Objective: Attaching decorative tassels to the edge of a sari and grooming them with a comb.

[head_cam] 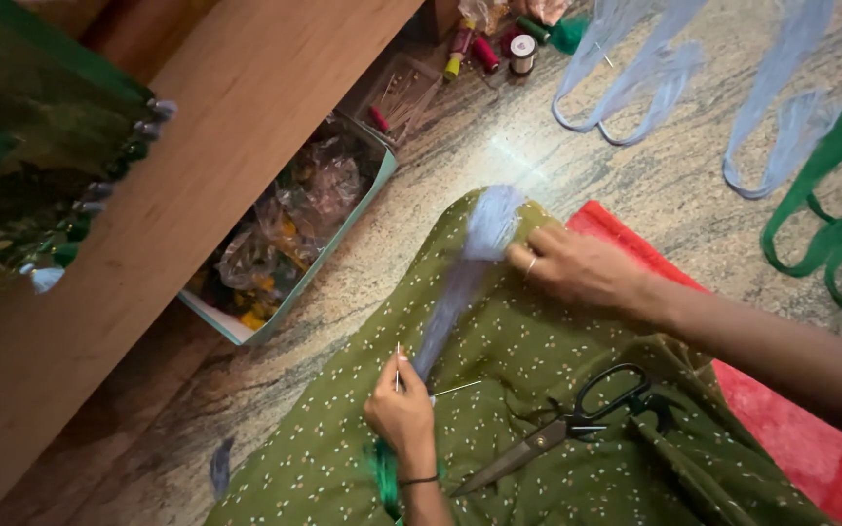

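Pinched between thumb and forefinger, the left hand (401,409) at lower centre of the frame holds a thin needle (399,366) upright; its grip is narrow and closed on the metal shaft. A second pin or needle (456,389) lies just to the right of that hand on the cloth. The right hand (577,270), right of centre, has its fingers closed over the upper end of a pale blue thread bundle (460,292), which runs diagonally down from that hand toward the left one and lies across the green dotted fabric (528,341) covering the person's lap.

Head view, surroundings: black-handled scissors (567,424) rest on the fabric at lower right, apart from both hands. A red cloth (782,429) shows beneath the fabric at the right edge. More pale blue thread loops (635,78) and green thread loops (830,214) lie on the stone floor (635,185) in the upper right. Thread spools (499,49) sit at top centre, and an open box of wrapped items (285,234) stands left of centre beside a wooden board (197,166) that crosses the upper left.

Handling note: the bundle appears light, limp and prone to fraying or tangling, so it is best held firmly near an end, as the right hand does. The needle is stiff, slim and sharp, and is best taken by the shaft, away from the point.
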